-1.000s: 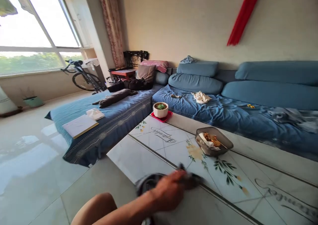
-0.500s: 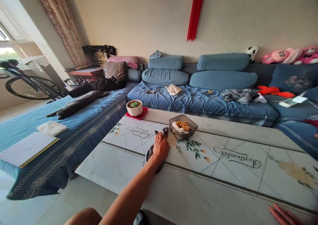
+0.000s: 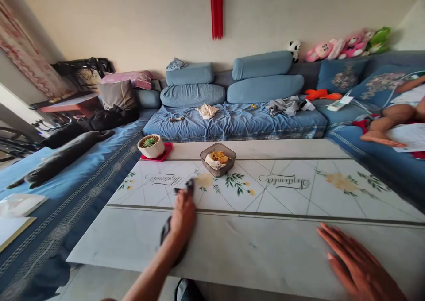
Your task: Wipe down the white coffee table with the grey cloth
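My left hand [image 3: 182, 215] is pressed down on a dark cloth [image 3: 166, 231] on the table's left half. Bits of the cloth stick out beyond the fingertips and along both sides of the wrist; the palm hides the rest. My right hand [image 3: 363, 263] lies palm down on the bare marble-look tabletop [image 3: 259, 243] at the near right, fingers stretched out. Beyond the left hand stands a translucent grey bin [image 3: 217, 172] holding crumpled tissue and orange-brown scraps. Left of that, a succulent in a white pot [image 3: 152, 149] sits on a red saucer [image 3: 166, 152].
A blue-covered sofa [image 3: 186, 126] wraps round the table's back and left. A dark grey cat [image 3: 66, 157] stretches out on its left arm, beside a tissue pack [image 3: 21, 205]. At the right, another person's bare leg [image 3: 388, 124] rests on the sofa. Plush toys [image 3: 353, 46] line the backrest.
The view has turned to the right. My left hand and the cloth have slid toward the table's near edge. More of my right hand shows now, flat on the table.
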### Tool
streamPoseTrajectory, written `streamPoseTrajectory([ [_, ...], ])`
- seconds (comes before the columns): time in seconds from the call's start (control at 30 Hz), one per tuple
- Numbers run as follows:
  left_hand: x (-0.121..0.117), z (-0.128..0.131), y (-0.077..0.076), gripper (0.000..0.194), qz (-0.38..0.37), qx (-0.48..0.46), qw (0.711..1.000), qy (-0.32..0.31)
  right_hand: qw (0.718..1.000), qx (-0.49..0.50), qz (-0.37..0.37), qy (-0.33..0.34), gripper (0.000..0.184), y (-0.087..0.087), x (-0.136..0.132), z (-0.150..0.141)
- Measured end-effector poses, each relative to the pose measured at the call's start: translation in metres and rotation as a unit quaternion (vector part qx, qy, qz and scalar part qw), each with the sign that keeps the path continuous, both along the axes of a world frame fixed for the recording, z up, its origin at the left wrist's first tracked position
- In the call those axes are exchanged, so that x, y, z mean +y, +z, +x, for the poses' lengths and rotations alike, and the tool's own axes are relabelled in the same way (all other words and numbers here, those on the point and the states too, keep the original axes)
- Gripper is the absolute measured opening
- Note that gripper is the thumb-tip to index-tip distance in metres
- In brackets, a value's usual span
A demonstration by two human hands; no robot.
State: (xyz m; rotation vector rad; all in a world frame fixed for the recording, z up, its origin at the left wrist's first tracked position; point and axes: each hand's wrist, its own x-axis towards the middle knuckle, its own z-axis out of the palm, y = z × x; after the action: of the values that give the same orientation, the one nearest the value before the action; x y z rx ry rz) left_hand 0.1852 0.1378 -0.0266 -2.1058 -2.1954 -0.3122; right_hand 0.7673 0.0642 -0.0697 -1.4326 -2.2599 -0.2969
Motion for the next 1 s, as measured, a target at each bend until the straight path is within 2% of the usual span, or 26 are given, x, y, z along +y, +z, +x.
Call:
streamPoseTrajectory([
  [0.07, 0.003, 0.103, -0.010, 0.078, 0.016, -0.008, 0.996, -0.090, 0.999, -0.028, 0.015, 0.012, 0.070, 0.003, 0.000, -0.001],
  [0.13, -0.009, 0.197, -0.016, 0.079, 0.029, -0.057, 0.978, -0.197, 0.998, -0.047, 0.025, 0.015, 0.069, 0.004, 0.001, 0.000],
  [0.17, -0.019, 0.231, -0.016, 0.074, 0.029, -0.088, 0.964, -0.249, 0.998, -0.053, 0.027, 0.017, 0.068, 0.004, 0.001, 0.001],
  [0.2, -0.031, 0.253, -0.015, 0.070, 0.023, -0.117, 0.947, -0.299, 0.998, -0.058, 0.027, 0.019, 0.067, 0.004, 0.002, 0.002],
  [0.23, -0.045, 0.261, -0.013, 0.066, 0.013, -0.142, 0.928, -0.344, 0.998, -0.061, 0.024, 0.021, 0.067, 0.004, 0.002, 0.003],
  [0.27, -0.061, 0.255, -0.011, 0.064, -0.001, -0.161, 0.912, -0.376, 0.998, -0.062, 0.022, 0.023, 0.066, 0.004, 0.003, 0.004],
  [0.3, -0.076, 0.236, -0.010, 0.064, -0.020, -0.172, 0.903, -0.394, 0.998, -0.060, 0.021, 0.025, 0.066, 0.003, 0.003, 0.004],
  [0.37, -0.104, 0.162, -0.010, 0.074, -0.061, -0.169, 0.915, -0.361, 0.998, -0.050, 0.019, 0.026, 0.067, 0.002, 0.003, 0.003],
  [0.43, -0.119, 0.063, -0.004, 0.089, -0.090, -0.143, 0.955, -0.244, 0.999, -0.033, 0.016, 0.028, 0.067, 0.002, 0.003, 0.000],
  [0.5, -0.114, -0.032, 0.009, 0.080, -0.086, -0.123, 0.985, -0.087, 0.999, -0.016, 0.013, 0.026, 0.068, 0.003, 0.002, -0.003],
  [0.53, -0.104, -0.068, 0.018, 0.074, -0.072, -0.115, 0.991, -0.002, 1.000, -0.011, 0.013, 0.024, 0.069, 0.004, 0.001, -0.005],
  [0.57, -0.090, -0.092, 0.026, 0.071, -0.058, -0.104, 0.991, 0.062, 1.000, -0.008, 0.015, 0.021, 0.069, 0.006, 0.000, -0.007],
  [0.6, -0.074, -0.101, 0.031, 0.070, -0.046, -0.091, 0.989, 0.103, 1.000, -0.009, 0.015, 0.020, 0.069, 0.008, 0.000, -0.009],
  [0.63, -0.058, -0.095, 0.034, 0.070, -0.039, -0.080, 0.989, 0.117, 1.000, -0.012, 0.018, 0.020, 0.069, 0.009, 0.000, -0.010],
  [0.67, -0.045, -0.075, 0.033, 0.073, -0.037, -0.070, 0.992, 0.103, 0.999, -0.016, 0.021, 0.021, 0.069, 0.011, 0.000, -0.011],
  [0.7, -0.034, -0.042, 0.028, 0.075, -0.040, -0.063, 0.995, 0.067, 0.999, -0.021, 0.025, 0.021, 0.068, 0.011, 0.000, -0.011],
  [0.77, -0.028, 0.048, 0.013, 0.080, -0.048, -0.069, 0.996, -0.039, 0.999, -0.027, 0.035, 0.022, 0.068, 0.011, 0.000, -0.010],
  [0.83, -0.037, 0.139, -0.004, 0.087, -0.046, -0.103, 0.982, -0.150, 0.998, -0.032, 0.039, 0.025, 0.068, 0.010, 0.001, -0.008],
  [0.87, -0.046, 0.174, -0.010, 0.089, -0.045, -0.125, 0.971, -0.197, 0.998, -0.035, 0.038, 0.027, 0.068, 0.010, 0.001, -0.006],
  [0.9, -0.055, 0.196, -0.014, 0.090, -0.047, -0.146, 0.961, -0.231, 0.998, -0.036, 0.037, 0.029, 0.068, 0.009, 0.001, -0.005],
  [0.93, -0.065, 0.203, -0.016, 0.090, -0.053, -0.163, 0.953, -0.249, 0.998, -0.036, 0.033, 0.031, 0.068, 0.008, 0.002, -0.003],
  [0.97, -0.073, 0.196, -0.015, 0.090, -0.061, -0.174, 0.951, -0.248, 0.999, -0.034, 0.026, 0.032, 0.067, 0.007, 0.002, -0.002],
  [1.0, -0.079, 0.176, -0.012, 0.090, -0.070, -0.178, 0.954, -0.230, 0.999, -0.028, 0.020, 0.032, 0.068, 0.005, 0.002, -0.001],
])
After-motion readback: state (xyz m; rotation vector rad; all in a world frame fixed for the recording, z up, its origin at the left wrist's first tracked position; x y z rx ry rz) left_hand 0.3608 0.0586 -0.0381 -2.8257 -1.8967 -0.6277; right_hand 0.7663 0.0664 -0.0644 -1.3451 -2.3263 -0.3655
